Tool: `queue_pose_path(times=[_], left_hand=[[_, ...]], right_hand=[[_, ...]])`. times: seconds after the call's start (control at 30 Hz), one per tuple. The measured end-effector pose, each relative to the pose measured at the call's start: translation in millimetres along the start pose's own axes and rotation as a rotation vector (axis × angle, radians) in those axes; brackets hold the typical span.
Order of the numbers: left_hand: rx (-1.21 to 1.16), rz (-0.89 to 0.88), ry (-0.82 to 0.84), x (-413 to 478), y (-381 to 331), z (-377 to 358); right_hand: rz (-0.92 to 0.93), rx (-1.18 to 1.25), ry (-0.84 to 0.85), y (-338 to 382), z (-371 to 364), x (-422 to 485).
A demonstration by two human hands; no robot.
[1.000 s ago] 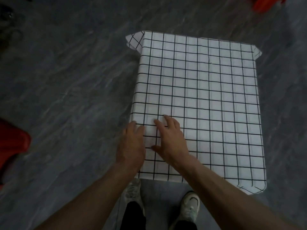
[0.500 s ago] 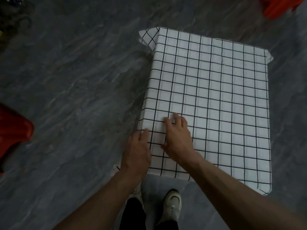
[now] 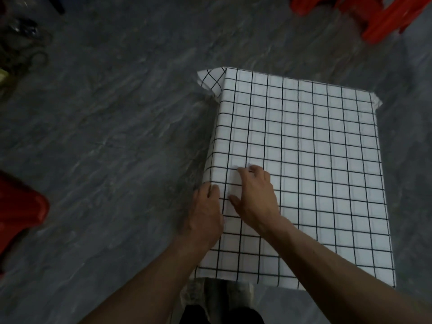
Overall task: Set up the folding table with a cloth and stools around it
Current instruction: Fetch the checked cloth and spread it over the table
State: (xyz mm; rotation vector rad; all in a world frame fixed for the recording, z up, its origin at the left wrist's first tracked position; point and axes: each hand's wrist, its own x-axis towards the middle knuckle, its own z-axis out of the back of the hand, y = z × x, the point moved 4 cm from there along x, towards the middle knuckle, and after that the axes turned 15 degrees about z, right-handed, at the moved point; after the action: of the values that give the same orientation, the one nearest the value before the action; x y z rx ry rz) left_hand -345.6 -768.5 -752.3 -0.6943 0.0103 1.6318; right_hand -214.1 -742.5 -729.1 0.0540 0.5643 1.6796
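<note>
Thin, light and probably slippery, the checked cloth [image 3: 315,160] drapes the table under the flat, spread right hand [image 3: 256,197], best pinched at the hanging edge where the left hand [image 3: 205,211] curls, its hold impossible to tell.

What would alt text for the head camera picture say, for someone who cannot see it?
Seen from above, a person's right hand lies flat on a white cloth with a black grid, while the left hand rests on its left edge. A red stool stands on the grey floor at left; more red plastic shows at top right.
</note>
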Motion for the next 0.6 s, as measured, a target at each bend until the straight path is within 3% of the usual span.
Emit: queue_pose_path(times=[0.3, 0.6], left_hand=[[-0.032, 0.038, -0.018, 55, -27, 9], [-0.024, 0.047, -0.090, 131, -65, 35]], right_hand=[[0.057, 0.046, -0.015, -17, 21, 71], [0.125, -0.059, 0.033, -54, 61, 156]])
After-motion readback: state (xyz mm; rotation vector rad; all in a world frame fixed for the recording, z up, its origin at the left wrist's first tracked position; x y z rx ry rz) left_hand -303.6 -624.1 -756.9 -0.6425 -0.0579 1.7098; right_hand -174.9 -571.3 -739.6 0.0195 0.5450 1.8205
